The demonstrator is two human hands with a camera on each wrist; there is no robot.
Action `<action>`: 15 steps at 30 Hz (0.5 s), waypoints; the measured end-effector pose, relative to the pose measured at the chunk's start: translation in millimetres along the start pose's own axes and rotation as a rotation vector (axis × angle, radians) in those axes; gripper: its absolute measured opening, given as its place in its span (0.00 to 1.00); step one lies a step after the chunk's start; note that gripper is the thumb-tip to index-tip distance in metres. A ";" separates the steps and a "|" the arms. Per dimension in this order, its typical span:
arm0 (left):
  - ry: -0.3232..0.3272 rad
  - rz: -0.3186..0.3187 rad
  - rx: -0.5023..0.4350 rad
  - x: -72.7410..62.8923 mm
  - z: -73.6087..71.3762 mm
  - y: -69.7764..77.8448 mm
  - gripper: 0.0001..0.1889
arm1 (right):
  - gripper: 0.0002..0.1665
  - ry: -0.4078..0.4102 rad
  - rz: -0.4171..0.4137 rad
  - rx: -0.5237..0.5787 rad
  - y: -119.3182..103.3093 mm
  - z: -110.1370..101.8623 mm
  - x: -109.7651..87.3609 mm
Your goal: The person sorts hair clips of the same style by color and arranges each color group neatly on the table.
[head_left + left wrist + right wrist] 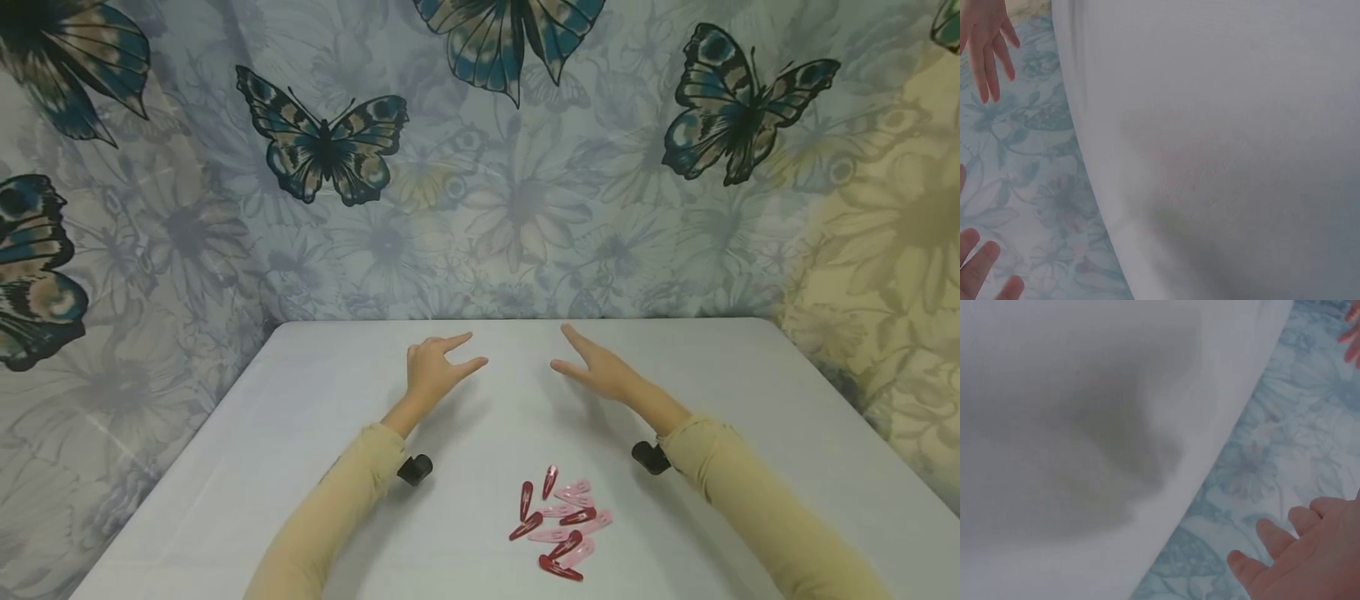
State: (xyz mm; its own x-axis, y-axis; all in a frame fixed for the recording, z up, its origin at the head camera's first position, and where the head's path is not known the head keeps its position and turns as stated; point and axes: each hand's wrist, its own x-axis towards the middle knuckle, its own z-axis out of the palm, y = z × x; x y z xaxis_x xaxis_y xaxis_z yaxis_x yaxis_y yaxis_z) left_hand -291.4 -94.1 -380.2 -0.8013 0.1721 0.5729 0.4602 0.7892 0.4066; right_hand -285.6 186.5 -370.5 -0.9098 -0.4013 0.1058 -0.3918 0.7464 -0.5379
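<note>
Both hands are held out over the white table, apart from each other and with nothing in them. My left hand (pixel 433 368) has its thumb and a finger stretched out toward the middle. Facing it, my right hand (pixel 603 372) spreads thumb and fingers the same way. Closer to the front lies a loose group of snap hair clips, some dark red (pixel 566 545) and some pink (pixel 551 535), several of them overlapping. In the left wrist view the right hand (pixel 988 44) shows at the upper left; the right wrist view catches straight fingers of the right hand (pixel 1316 556).
The white table (pixel 247 467) reaches back to a wall covered in cloth (pixel 525 242) printed with flowers and butterflies. Each wrist carries a small black camera, one at the left (pixel 416 470) and one at the right (pixel 651 457).
</note>
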 end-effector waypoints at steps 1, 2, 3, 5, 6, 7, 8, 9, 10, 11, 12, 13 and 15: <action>0.009 -0.004 -0.009 -1.7 0.6 0.7 0.27 | 0.49 0.003 0.000 0.011 -2.5 0.4 -1.4; 0.022 -0.002 -0.021 -3.1 1.6 0.9 0.27 | 0.48 0.010 -0.005 0.019 -5.4 0.5 -2.3; 0.033 0.001 -0.036 -4.5 2.8 0.9 0.27 | 0.47 0.016 -0.011 0.029 -8.7 0.5 -3.1; 0.049 -0.003 -0.090 -7.5 5.1 1.4 0.26 | 0.46 0.023 -0.026 0.046 -15.7 1.1 -4.0; 0.050 -0.009 -0.127 -9.4 6.1 2.1 0.26 | 0.46 0.027 -0.037 0.050 -18.7 2.0 -4.3; 0.050 -0.011 -0.159 -10.6 6.8 3.4 0.25 | 0.45 0.032 -0.050 0.056 -22.1 2.1 -4.9; 0.044 -0.017 -0.191 -12.1 7.3 5.2 0.25 | 0.45 0.038 -0.061 0.064 -25.4 2.8 -5.7; 0.034 -0.029 -0.223 -14.2 7.6 7.2 0.25 | 0.45 0.045 -0.066 0.071 -28.2 4.0 -7.0; 0.027 -0.038 -0.256 -16.8 7.6 9.5 0.25 | 0.45 0.052 -0.074 0.077 -30.6 5.4 -8.6; 0.027 -0.040 -0.281 -19.6 7.7 11.6 0.25 | 0.46 0.059 -0.079 0.090 -32.7 6.9 -10.8; 0.032 -0.039 -0.295 -22.9 7.9 13.6 0.25 | 0.46 0.067 -0.084 0.107 -34.8 8.3 -13.6; 0.045 -0.032 -0.308 -26.6 7.7 15.6 0.25 | 0.47 0.072 -0.091 0.128 -36.5 9.8 -16.8; 0.082 -0.024 -0.327 -35.2 7.6 18.7 0.24 | 0.49 0.080 -0.109 0.176 -39.0 12.8 -24.7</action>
State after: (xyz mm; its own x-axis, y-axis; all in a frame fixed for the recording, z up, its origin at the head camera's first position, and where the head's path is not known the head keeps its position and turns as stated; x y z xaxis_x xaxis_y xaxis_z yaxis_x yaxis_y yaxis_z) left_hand -257.4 -80.9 -398.1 -0.7862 0.0968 0.6103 0.5501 0.5596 0.6199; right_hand -246.1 160.5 -362.9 -0.8743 -0.4258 0.2330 -0.4644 0.5941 -0.6568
